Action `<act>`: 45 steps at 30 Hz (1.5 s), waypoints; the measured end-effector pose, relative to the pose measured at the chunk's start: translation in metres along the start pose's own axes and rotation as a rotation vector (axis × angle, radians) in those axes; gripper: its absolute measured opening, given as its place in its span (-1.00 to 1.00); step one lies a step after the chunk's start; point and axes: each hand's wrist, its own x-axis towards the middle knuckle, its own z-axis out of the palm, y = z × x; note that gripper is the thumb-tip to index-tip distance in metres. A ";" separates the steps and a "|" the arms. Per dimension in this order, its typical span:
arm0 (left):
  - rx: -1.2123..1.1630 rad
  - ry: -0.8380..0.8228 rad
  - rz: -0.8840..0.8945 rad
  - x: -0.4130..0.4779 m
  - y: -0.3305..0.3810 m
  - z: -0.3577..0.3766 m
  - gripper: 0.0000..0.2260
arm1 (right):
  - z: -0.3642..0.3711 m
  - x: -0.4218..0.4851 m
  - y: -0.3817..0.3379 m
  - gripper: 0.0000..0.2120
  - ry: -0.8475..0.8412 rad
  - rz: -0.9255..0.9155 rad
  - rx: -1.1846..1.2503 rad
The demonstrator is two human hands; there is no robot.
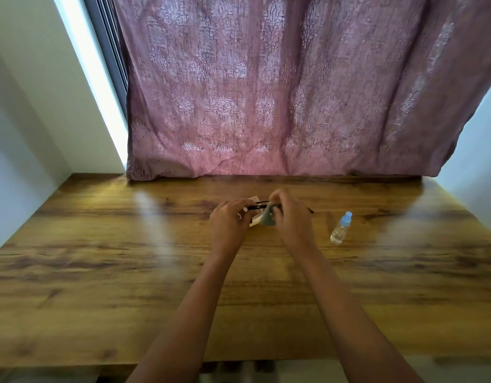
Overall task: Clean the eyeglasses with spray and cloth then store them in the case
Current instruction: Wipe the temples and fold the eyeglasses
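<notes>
Both hands meet over the far middle of the wooden table [128,272]. My left hand [230,219] grips the black-framed eyeglasses [256,207] by the left side of the frame. My right hand [290,214] pinches a grey cloth [267,218] against the glasses; one temple tip [310,210] pokes out to the right. A white case [254,200] lies on the table under and behind the hands, mostly hidden. The clear spray bottle [340,228] with a blue cap stands to the right of my right hand, untouched.
A mauve patterned curtain [280,92] hangs down to the table's back edge. White walls close in on the left and right. The table's front edge runs near the bottom of the view.
</notes>
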 end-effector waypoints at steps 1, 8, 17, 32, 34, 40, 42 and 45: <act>0.010 -0.010 0.007 0.000 0.000 0.000 -0.86 | 0.003 0.000 -0.003 -0.86 -0.031 -0.006 -0.002; -0.005 -0.024 0.008 -0.004 -0.011 -0.001 -0.90 | -0.014 -0.001 0.010 -0.84 0.002 0.115 0.004; -0.018 0.003 0.037 0.002 -0.011 -0.004 -0.89 | 0.009 -0.003 -0.008 -0.70 -0.086 0.015 -0.097; 0.000 -0.013 0.032 -0.002 -0.020 -0.008 -0.88 | -0.018 -0.004 0.018 -0.75 0.017 0.143 -0.127; 0.013 -0.013 0.050 -0.003 -0.016 -0.007 -0.88 | -0.010 -0.004 -0.001 -0.76 -0.034 0.035 -0.136; 0.023 0.000 0.059 -0.006 -0.011 -0.008 -0.88 | -0.008 -0.006 -0.009 -0.76 -0.085 -0.016 -0.153; 0.024 0.003 0.027 -0.004 -0.013 -0.010 -0.88 | -0.020 -0.002 0.010 -0.78 -0.080 0.121 -0.174; 0.027 0.008 0.011 -0.003 -0.014 -0.011 -0.88 | -0.030 0.004 0.029 -0.76 -0.025 0.258 -0.149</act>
